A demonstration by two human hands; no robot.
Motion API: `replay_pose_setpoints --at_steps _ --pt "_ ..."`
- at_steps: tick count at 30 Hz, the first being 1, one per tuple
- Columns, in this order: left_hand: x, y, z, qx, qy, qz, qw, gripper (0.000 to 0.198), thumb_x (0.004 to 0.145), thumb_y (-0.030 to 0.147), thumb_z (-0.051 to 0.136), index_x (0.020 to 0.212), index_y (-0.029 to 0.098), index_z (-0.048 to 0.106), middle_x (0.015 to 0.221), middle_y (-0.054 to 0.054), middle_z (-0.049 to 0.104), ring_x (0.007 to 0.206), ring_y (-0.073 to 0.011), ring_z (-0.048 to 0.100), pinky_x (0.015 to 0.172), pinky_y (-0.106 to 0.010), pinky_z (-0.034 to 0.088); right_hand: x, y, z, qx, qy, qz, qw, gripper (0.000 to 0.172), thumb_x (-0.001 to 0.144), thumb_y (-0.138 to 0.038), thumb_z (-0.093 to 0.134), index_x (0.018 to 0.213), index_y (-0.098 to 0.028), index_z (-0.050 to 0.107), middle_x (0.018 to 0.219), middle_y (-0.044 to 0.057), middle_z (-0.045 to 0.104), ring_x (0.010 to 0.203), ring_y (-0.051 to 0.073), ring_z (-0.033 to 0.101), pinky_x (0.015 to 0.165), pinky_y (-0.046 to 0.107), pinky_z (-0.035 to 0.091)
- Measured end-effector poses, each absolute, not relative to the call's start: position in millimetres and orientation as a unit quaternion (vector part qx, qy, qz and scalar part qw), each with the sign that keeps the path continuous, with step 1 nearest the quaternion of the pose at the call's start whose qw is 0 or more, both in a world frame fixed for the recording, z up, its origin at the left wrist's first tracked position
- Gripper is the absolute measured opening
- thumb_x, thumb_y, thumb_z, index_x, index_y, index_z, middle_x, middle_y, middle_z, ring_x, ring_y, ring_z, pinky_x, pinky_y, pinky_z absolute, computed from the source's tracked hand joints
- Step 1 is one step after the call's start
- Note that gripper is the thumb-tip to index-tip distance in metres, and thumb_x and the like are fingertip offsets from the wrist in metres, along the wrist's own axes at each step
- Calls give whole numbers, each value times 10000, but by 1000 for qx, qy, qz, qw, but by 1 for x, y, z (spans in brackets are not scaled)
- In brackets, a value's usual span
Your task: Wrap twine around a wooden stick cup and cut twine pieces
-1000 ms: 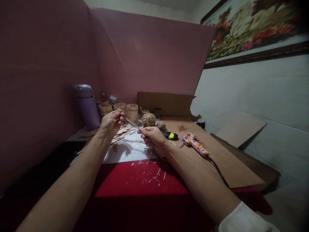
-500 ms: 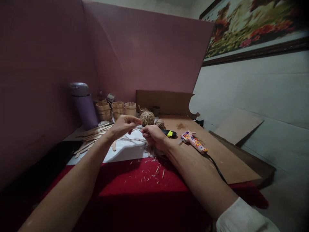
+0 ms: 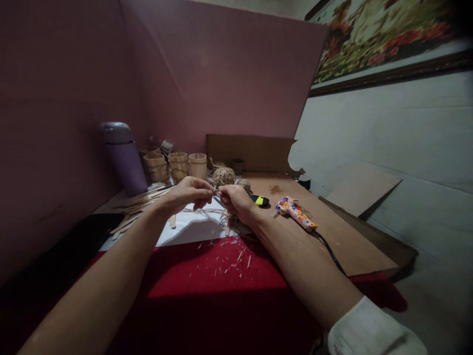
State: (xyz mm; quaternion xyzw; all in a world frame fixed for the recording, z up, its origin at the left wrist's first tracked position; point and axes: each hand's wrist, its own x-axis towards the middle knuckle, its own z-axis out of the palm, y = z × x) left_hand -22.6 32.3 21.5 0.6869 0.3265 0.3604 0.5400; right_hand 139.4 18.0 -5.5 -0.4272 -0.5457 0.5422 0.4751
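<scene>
My left hand (image 3: 194, 191) and my right hand (image 3: 236, 199) meet fingertip to fingertip over the white sheet (image 3: 177, 236). Both are closed in a pinch on a thin strand of twine (image 3: 216, 190), of which only a short bit shows between them. Loose twine strands (image 3: 207, 211) hang and lie below the fingers. Just behind the hands rests a ball of twine (image 3: 223, 176), with a smaller ball (image 3: 244, 186) beside it. A black-and-yellow tool handle (image 3: 260, 200) pokes out to the right of my right hand, its other end hidden.
Wooden craft sticks (image 3: 138, 203) lie at left, before a purple flask (image 3: 127, 165) and stick-covered cups (image 3: 179, 166). A flower-patterned glue gun (image 3: 295, 213) with a black cord rests on the brown board (image 3: 332, 236). Wood chips litter the red cloth (image 3: 218, 281).
My left hand's fingers have closed and come against my right fingertips, where a small gap was before. The view has shifted slightly.
</scene>
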Motion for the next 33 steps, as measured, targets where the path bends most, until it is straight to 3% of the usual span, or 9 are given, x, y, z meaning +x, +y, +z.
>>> replay_pose_setpoints --at_steps 2,4,6,8,12,16,21,28,33 --pt "-23 31 21 675 315 369 556 99 661 190 722 671 93 708 508 -69 591 385 -84 475 321 -171 313 140 18 -6 -462 -610 406 500 246 809 -316 464 599 -188 455 494 -47 399 407 70 317 418 212 252" --pt "-22 32 21 667 310 375 565 105 668 189 717 646 88 697 506 -67 580 392 -80 468 329 -173 308 141 15 -6 -484 -670 195 528 198 815 -312 503 677 -176 542 661 20 543 607 128 485 583 256 375" --pt "-22 32 21 660 315 381 566 120 671 184 713 609 85 681 500 -65 571 394 -80 468 335 -176 309 142 11 -6 -481 -694 6 536 118 812 -276 538 809 -177 603 877 65 607 842 186 524 768 312 382" --pt "-22 33 20 659 319 385 562 138 673 182 712 584 86 670 496 -65 566 395 -81 471 338 -178 310 142 7 -6 -470 -703 -82 527 120 832 -258 530 875 -182 613 950 74 620 921 205 518 833 325 356" --pt "-21 34 18 665 311 391 554 131 685 196 714 617 87 685 481 -58 558 391 -85 476 342 -182 326 140 2 -8 -467 -742 -63 477 146 868 -268 503 856 -193 627 836 51 664 810 186 568 747 289 366" --pt "-21 36 16 668 320 399 541 111 690 183 704 650 80 698 497 -70 581 397 -103 513 350 -190 375 138 3 -9 -492 -744 -44 451 169 869 -264 503 881 -191 656 851 66 699 809 201 607 717 292 366" --pt "-15 36 15 680 330 404 515 85 675 146 699 692 64 716 476 -72 598 396 -126 549 362 -207 441 137 6 -10 -506 -740 -35 441 187 869 -271 504 873 -192 673 867 80 712 815 205 626 714 294 378" --pt "-6 29 17 685 350 418 483 39 641 60 668 638 65 707 417 -49 583 325 -112 512 312 -192 424 140 10 -12 -512 -742 -53 429 162 829 -236 516 830 -181 668 792 74 702 754 192 617 678 282 374" --pt "-8 30 15 673 334 429 502 53 641 119 696 656 70 706 442 -56 597 342 -120 528 318 -199 431 143 16 -14 -493 -735 3 466 133 813 -210 510 799 -169 636 748 51 679 693 159 593 657 256 383"
